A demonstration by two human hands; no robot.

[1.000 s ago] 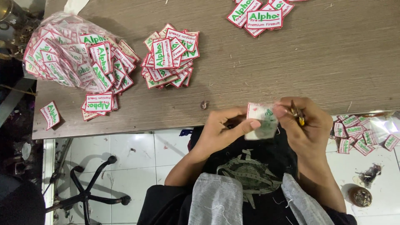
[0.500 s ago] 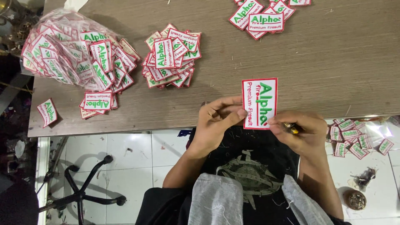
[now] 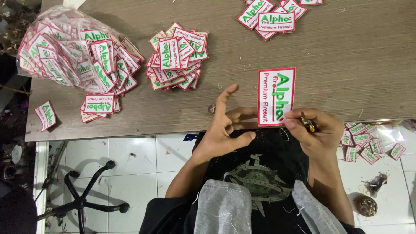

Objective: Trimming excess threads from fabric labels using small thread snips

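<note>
- Both hands work at the near edge of the table (image 3: 346,65): the left hand (image 3: 223,130) is spread wide, index finger raised, two fingertips touching the lower left edge of the patch (image 3: 276,96); it grips nothing.
- Right hand (image 3: 314,130) is curled shut on a small dark tool (image 3: 308,124) with a yellow tip, its thumb tip at the patch's lower right corner.
- One patch sits between the hands, lying on the table, long side running away from the person, its near end at the table edge.
- Counted left to right: one lone small patch (image 3: 45,115) near the left edge; one clear bag (image 3: 65,52) stuffed with patches, too many to count; one small stack (image 3: 99,105) below it; one loose heap (image 3: 177,56) at centre; one cluster (image 3: 275,17) at the top, cut off by the frame.
- One tiny dark object (image 3: 211,108) lies on the table beside the left index finger; what it is cannot be made out.
- More patches (image 3: 368,145) lie on the floor at right, partly hidden by the table edge and right hand.
- One chair base (image 3: 82,197) stands on the tiles at lower left, cut off.
- One round dish (image 3: 366,206) sits on the floor at lower right, contents unclear.
</note>
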